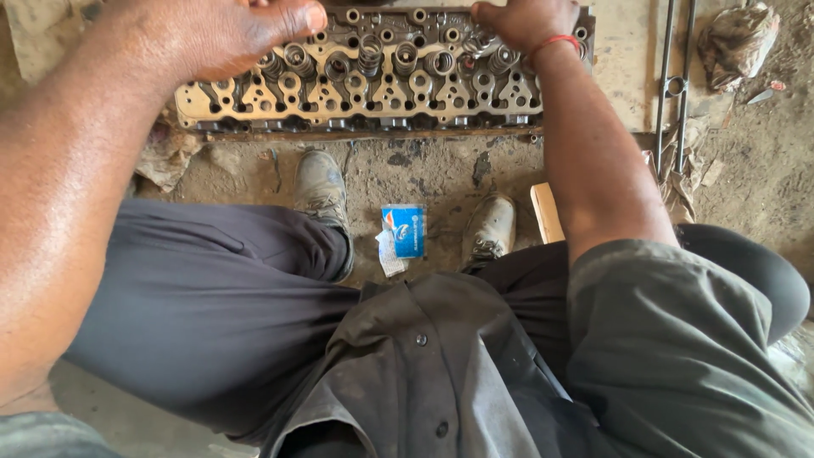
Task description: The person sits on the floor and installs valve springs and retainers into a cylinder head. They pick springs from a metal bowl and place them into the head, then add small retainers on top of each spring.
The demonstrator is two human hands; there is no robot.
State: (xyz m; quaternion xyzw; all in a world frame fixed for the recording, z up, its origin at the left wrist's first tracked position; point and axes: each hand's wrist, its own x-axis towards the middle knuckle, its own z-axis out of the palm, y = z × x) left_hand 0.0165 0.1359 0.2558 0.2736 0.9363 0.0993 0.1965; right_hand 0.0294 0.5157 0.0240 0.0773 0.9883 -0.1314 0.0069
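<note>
Head view: left hand lies palm-down on the left end of the metal cylinder head, grip unclear; right hand curls over its right top edge. Cylinder head lies on the dirt floor before both shoes, blue-white packet between them.

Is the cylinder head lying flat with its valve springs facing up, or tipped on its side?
Flat, springs up: the cylinder head shows its rows of valve springs from above.
</note>
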